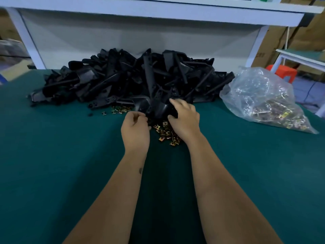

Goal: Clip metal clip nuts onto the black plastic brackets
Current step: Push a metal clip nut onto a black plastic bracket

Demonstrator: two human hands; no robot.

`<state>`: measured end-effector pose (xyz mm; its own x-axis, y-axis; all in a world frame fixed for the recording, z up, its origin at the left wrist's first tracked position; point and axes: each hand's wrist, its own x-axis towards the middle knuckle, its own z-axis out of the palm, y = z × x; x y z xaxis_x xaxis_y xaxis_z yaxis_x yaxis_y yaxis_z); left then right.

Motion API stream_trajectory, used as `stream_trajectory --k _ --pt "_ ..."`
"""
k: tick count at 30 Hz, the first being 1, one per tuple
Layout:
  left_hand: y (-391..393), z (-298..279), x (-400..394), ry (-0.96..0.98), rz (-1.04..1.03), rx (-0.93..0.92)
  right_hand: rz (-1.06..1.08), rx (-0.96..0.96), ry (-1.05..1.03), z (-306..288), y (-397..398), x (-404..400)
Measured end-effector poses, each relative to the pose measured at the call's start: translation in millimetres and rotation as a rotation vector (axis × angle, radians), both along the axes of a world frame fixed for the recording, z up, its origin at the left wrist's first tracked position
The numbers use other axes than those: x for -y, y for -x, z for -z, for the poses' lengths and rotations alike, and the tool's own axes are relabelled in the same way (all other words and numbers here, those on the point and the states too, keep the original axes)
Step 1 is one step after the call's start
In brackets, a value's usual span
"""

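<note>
A black plastic bracket [158, 108] sits at the front of a big heap of black brackets [123, 78]. My right hand [184, 118] grips this bracket from the right, fingers curled over its top. My left hand [135, 129] is at the bracket's left edge with thumb and fingers pinched together; whatever it pinches is too small to make out. Several brass-coloured clip nuts [166, 133] lie loose on the green mat between and under my hands. More clip nuts [119, 110] lie to the left by the heap.
A clear plastic bag of clip nuts [263, 101] lies at the right on the green table [61, 164]. A white shelf frame [158, 16] stands behind the heap. An orange stool [283, 73] and a second table [302, 57] are at the far right.
</note>
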<state>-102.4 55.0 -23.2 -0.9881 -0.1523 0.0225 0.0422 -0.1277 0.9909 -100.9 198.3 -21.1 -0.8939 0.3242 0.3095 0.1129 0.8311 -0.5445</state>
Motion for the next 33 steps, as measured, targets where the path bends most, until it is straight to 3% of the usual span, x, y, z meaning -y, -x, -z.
stream_trajectory --k 2,5,9,13,15,18,22,26,30,33 --pt "0.6 0.1 -1.0 0.033 0.006 -0.001 0.048 -0.028 -0.150 0.2 -0.1 2.8" --pt "-0.2 0.1 -0.5 0.064 0.025 0.004 0.141 -0.182 -0.198 -0.4 -6.6 3.6" --pt "0.5 -7.1 2.3 -0.052 0.066 0.057 0.141 -0.403 -0.090 -5.9 -17.0 10.7" --pt "7.0 -21.9 16.2 -0.341 0.360 0.315 0.083 -0.716 -0.021 -12.7 -23.8 17.5" --pt "10.1 -26.1 27.7 -0.513 0.536 0.410 0.021 -0.763 -0.031 -13.6 -23.3 21.4" --pt "7.6 -28.5 38.3 -0.538 0.686 0.440 -0.111 -0.794 -0.100 -13.1 -20.9 32.1" --pt "2.2 -26.2 40.1 -0.632 0.622 0.394 -0.170 -0.627 -0.041 -11.2 -21.0 42.9" --pt "3.0 -19.3 42.3 -0.811 0.547 0.368 0.231 -0.465 0.135 -8.7 -28.1 20.4" --pt "0.3 -14.2 30.5 -0.591 0.645 0.333 0.359 -0.252 0.330 -3.6 -36.4 -14.2" --pt "3.7 -15.6 21.2 -0.484 0.589 0.282 0.293 -0.117 0.243 -4.5 -32.4 -16.3"
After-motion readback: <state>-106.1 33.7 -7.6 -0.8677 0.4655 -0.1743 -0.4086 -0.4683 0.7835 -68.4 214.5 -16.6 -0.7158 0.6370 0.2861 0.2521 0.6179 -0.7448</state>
